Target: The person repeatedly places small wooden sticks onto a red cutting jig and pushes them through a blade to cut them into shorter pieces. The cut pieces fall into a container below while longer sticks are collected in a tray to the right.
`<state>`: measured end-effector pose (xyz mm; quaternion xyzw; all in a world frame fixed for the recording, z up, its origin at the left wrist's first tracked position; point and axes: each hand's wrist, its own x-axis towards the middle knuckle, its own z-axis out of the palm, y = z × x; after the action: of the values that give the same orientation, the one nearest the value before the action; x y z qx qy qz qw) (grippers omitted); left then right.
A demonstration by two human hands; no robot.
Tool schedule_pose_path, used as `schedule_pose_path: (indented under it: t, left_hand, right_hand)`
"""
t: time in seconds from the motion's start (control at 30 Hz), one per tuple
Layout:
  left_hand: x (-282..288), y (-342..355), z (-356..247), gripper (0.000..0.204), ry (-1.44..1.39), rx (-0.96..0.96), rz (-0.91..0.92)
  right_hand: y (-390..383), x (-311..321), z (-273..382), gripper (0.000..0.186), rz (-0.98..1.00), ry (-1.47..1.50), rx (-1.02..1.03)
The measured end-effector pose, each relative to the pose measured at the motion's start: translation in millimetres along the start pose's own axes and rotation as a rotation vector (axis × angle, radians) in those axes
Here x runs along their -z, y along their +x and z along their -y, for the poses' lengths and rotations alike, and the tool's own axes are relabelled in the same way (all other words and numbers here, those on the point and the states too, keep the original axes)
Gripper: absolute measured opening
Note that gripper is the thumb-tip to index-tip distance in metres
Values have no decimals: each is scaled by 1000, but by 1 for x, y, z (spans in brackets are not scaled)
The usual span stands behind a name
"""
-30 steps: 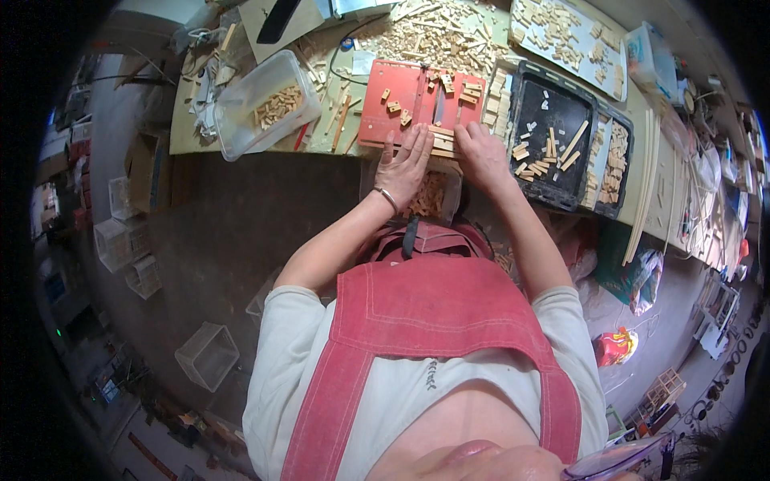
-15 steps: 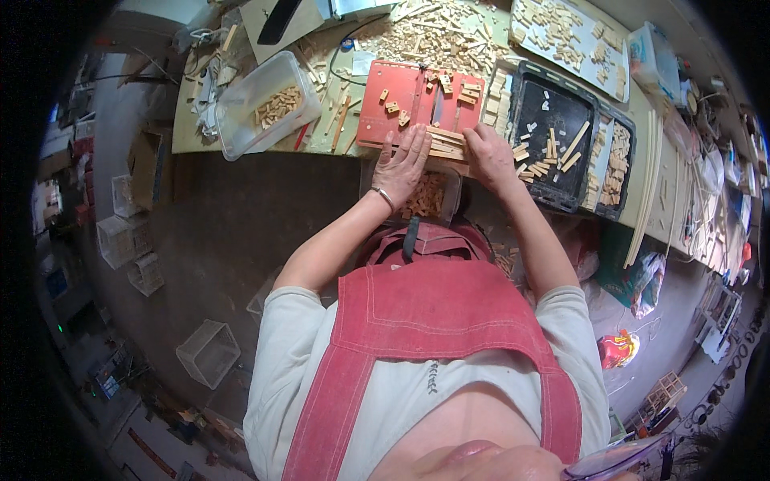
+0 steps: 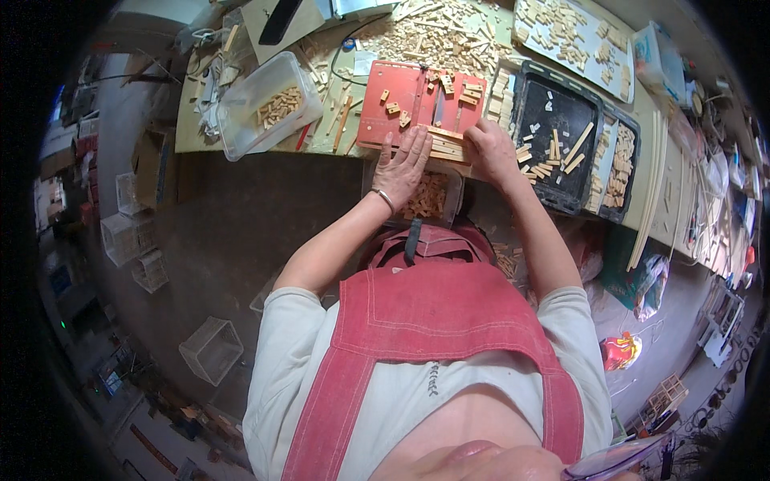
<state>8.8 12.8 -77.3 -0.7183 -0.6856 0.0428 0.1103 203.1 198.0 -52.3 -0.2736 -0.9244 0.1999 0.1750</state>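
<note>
Across the near edge of a red flat work plate (image 3: 393, 86) lie several thin wooden strips (image 3: 447, 147) side by side. My left hand (image 3: 403, 167) rests flat on their left part, fingers stretched out and pressing down. At their right end my right hand (image 3: 492, 152) is closed, with thumb and fingers curled round the strip ends; its fingertips are partly hidden. Small wooden blocks with holes (image 3: 392, 107) sit scattered on the plate beyond my hands, beside a narrow slot with a metal blade-like piece (image 3: 439, 106).
A clear plastic bin (image 3: 241, 120) with wooden pieces stands left. At the right is a black tray (image 3: 561, 188) with sticks and blocks. Many loose wooden pieces (image 3: 437, 32) cover the bench behind. Below the plate's front edge sits another bin of pieces (image 3: 425, 196). Long strips (image 3: 654, 192) lean at the right.
My right hand has shifted very slightly to the right at the strip ends, its fingers curled a little tighter. My left hand stays flat in place.
</note>
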Motion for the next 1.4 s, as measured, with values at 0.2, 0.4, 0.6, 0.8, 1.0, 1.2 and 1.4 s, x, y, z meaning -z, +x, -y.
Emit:
schedule_pose_path:
  t: [0.2,0.4,0.6,0.8,1.0,1.2,1.4]
  left_hand:
    - [5,0,0,73,11,5,12]
    - [5,0,0,74,14,-1,24]
    - [3,0,0,74,21,-3,15]
    - [6,1,1,74,15,-8,29]
    - [4,1,1,71,18,-2,17]
    - [10,3,-1,72,45,0,28]
    - [28,-2,-13,79,-140,34,52]
  right_hand:
    - [-17,21,-1,7,-74,30,-69]
    - [-47,27,-14,7,-162,-15,-256]
    - [-24,22,6,9,-115,-61,-112]
    - [-9,7,-2,6,-68,-83,-29]
    - [-1,13,11,23,-20,-63,21]
    - [-17,7,22,41,-32,-89,39]
    - [-17,7,38,47,-42,-56,-49]
